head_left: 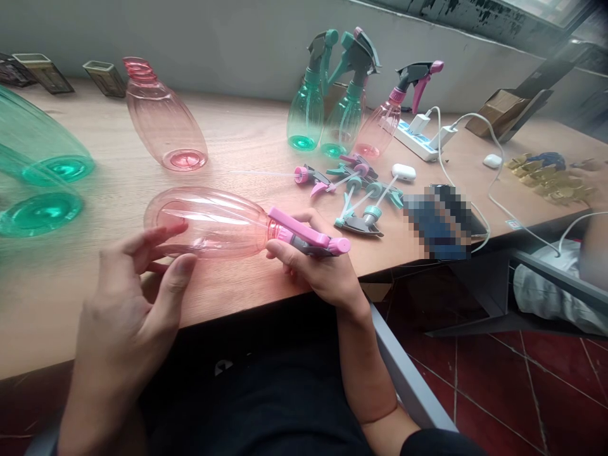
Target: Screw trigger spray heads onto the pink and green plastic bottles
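Note:
A clear pink spray bottle [213, 221] lies on its side over the wooden table [247, 139], with a pink and grey trigger head [308, 239] at its neck. My right hand [318, 269] grips that trigger head near the table's front edge. Fingers of my left hand [128, 304] are curled around the bottle's base, thumb and fingertips touching it. A thin dip tube shows inside the bottle.
Loose trigger heads [354, 190] lie in a pile behind the bottle. Three assembled spray bottles [332, 107] stand at the back. An empty pink bottle [164, 120] and green bottles [38, 171] lie left. A power strip [418, 136], cables and earbud case [403, 171] sit right.

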### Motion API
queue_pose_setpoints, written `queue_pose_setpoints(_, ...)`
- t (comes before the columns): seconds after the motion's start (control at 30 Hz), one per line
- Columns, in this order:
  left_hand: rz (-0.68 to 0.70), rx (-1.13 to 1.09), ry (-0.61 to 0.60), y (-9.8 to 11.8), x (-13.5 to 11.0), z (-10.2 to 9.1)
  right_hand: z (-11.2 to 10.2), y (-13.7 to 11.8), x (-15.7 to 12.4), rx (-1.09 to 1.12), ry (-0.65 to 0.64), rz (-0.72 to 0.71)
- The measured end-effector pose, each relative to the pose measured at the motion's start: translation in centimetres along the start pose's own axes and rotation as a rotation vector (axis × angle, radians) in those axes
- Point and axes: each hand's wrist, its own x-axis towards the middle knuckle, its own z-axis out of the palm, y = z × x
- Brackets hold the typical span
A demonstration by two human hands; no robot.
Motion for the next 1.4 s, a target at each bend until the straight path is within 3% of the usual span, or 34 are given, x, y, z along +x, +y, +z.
queue_pose_setpoints(0.33, -0.05, -0.02, 0.008, 0.33, 0.08, 0.1, 0.06, -0.03, 0.01, -0.033, 0.002, -0.013)
queue_pose_setpoints(1.0, -0.045, -0.021, 0.011, -0.15, 0.33, 0.22, 0.11, -0.23, 0.04, -0.01, 0.005, -0.018)
queue_pose_setpoints(1.4, 0.004, 0.004, 0.059, 0.77, -0.07, 0.36, 0.1, -0.24, 0.07, -0.003, -0.004, -0.021)
